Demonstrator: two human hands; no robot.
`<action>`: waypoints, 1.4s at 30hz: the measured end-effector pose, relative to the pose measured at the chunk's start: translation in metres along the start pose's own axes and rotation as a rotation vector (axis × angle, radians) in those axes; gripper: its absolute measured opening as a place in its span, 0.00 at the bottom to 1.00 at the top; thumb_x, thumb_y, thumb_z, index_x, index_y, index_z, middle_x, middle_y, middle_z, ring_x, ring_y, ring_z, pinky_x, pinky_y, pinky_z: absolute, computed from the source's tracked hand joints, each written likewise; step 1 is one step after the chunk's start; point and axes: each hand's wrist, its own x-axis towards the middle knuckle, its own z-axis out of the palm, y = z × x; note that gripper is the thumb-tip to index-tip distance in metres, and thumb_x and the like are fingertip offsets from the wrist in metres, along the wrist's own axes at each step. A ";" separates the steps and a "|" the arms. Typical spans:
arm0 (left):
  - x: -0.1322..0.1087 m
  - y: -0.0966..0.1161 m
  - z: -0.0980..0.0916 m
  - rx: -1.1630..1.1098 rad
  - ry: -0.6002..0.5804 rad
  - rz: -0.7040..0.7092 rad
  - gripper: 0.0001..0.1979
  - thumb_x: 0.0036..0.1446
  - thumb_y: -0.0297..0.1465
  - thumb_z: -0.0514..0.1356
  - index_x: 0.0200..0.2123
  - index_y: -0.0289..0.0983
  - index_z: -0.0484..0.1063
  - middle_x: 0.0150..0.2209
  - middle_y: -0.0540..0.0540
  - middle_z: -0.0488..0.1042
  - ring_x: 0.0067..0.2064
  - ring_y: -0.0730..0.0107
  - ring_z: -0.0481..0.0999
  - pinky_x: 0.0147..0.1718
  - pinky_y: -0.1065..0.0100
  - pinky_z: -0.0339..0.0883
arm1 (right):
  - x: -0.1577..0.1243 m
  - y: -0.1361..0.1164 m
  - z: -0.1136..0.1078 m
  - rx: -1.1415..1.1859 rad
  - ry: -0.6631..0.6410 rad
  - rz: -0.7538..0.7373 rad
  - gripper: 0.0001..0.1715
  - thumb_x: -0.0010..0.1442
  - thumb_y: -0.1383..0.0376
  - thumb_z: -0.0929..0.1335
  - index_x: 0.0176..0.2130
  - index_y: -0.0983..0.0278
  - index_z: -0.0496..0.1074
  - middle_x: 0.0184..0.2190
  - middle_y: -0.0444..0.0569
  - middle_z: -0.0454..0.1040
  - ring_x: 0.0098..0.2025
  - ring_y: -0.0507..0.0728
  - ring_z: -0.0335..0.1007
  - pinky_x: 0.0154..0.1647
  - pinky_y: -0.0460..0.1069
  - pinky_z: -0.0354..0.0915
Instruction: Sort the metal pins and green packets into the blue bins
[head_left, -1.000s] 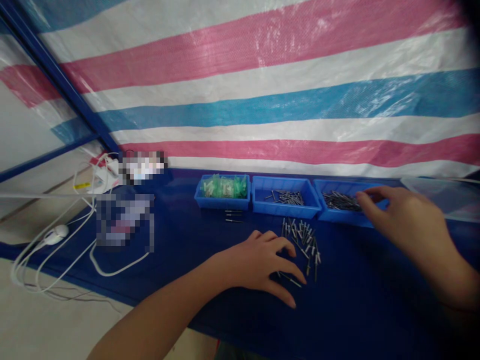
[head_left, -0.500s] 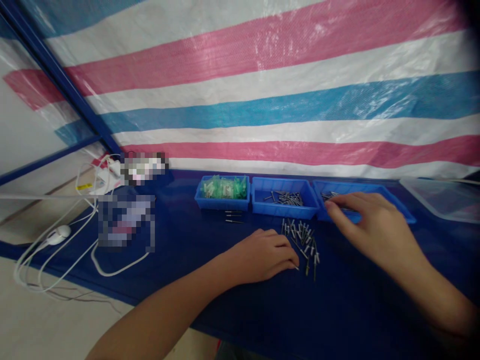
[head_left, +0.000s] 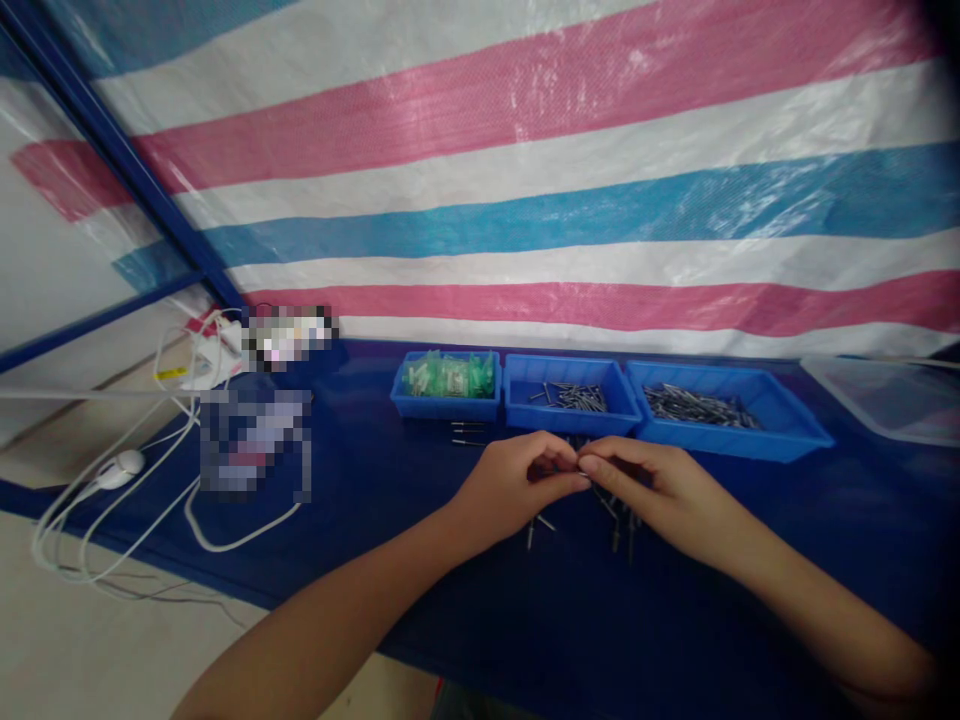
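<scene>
My left hand (head_left: 514, 488) and my right hand (head_left: 664, 492) meet fingertip to fingertip above the table. Both are closed in a pinch on a thin blind rivet (head_left: 559, 474), mostly covered by the fingers. Beneath and beside the hands lie loose blind rivets (head_left: 616, 530), partly hidden by my right hand. Two more lie below my left hand. Behind the hands, the middle blue bin (head_left: 517, 408) holds some rivets. A larger heap of metal pins or rivets (head_left: 697, 408) fills part of the right blue bin (head_left: 787, 440).
A left blue bin (head_left: 442, 408) holds green plastic packets (head_left: 450, 376), with several rivets (head_left: 469, 432) laid in a row before it. Farther left are white cables (head_left: 225, 548) and blurred items. A clear plastic lid (head_left: 885, 405) lies at right; a striped sheet (head_left: 525, 200) hangs behind.
My right hand has moved left from the right bin to my left hand. My left hand has turned and lifted slightly, uncovering two rivets on the table below it.
</scene>
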 end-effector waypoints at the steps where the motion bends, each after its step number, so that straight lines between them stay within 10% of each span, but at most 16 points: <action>1: 0.000 0.000 0.001 -0.060 0.020 -0.029 0.10 0.54 0.36 0.64 0.34 0.35 0.72 0.30 0.51 0.73 0.31 0.75 0.71 0.32 0.74 0.64 | 0.000 0.001 0.000 0.021 -0.011 0.009 0.17 0.63 0.53 0.61 0.35 0.59 0.73 0.29 0.45 0.74 0.35 0.57 0.71 0.33 0.48 0.65; 16: 0.005 -0.004 0.004 -0.424 0.109 -0.081 0.09 0.54 0.34 0.62 0.35 0.33 0.73 0.30 0.49 0.74 0.31 0.74 0.72 0.34 0.71 0.66 | 0.002 -0.005 0.009 0.303 -0.110 0.086 0.18 0.63 0.54 0.62 0.33 0.64 0.71 0.28 0.46 0.71 0.29 0.52 0.66 0.29 0.46 0.63; 31: 0.003 -0.001 0.004 -0.173 0.153 -0.038 0.09 0.57 0.33 0.61 0.39 0.35 0.76 0.37 0.46 0.77 0.38 0.70 0.74 0.39 0.70 0.67 | 0.002 0.000 0.007 0.403 0.194 0.152 0.14 0.55 0.53 0.69 0.34 0.62 0.71 0.25 0.43 0.70 0.27 0.51 0.65 0.28 0.46 0.63; 37: 0.000 0.004 -0.002 0.196 -0.005 0.100 0.14 0.59 0.37 0.59 0.43 0.36 0.75 0.38 0.45 0.75 0.39 0.69 0.72 0.41 0.68 0.66 | -0.001 0.005 -0.004 0.043 0.218 0.022 0.18 0.60 0.53 0.64 0.28 0.61 0.71 0.24 0.44 0.71 0.27 0.54 0.66 0.29 0.48 0.63; 42: -0.006 0.006 -0.008 0.552 -0.163 0.235 0.26 0.55 0.46 0.60 0.53 0.38 0.70 0.46 0.41 0.71 0.46 0.60 0.68 0.48 0.60 0.63 | -0.002 0.027 -0.047 -0.259 0.538 0.128 0.17 0.60 0.52 0.64 0.35 0.62 0.74 0.32 0.50 0.77 0.31 0.57 0.71 0.33 0.50 0.63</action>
